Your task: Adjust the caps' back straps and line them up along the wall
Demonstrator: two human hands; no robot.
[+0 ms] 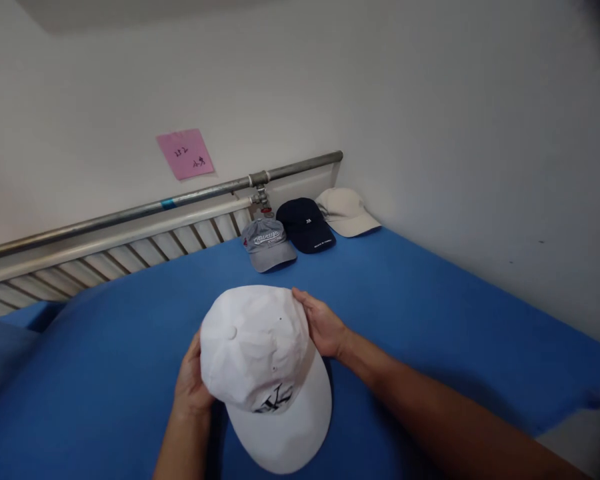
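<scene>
Between my two hands is a white baseball cap (260, 340) with black lettering low on its front, its brim pointing down toward me. My left hand (193, 377) grips the cap's left side, its fingers partly hidden behind the crown. On the right side, my right hand (320, 323) holds the cap's edge, thumb up along the crown. Farther back on the blue surface, a grey cap (267, 243), a dark navy cap (305, 225) and a beige cap (347, 211) sit in a row, brims toward me.
The blue-covered surface (130, 347) meets the walls at the back and right. A white radiator (120, 257) and a metal pipe (205, 190) run along the back wall. A pink paper note (185, 155) with handwriting is stuck above the pipe.
</scene>
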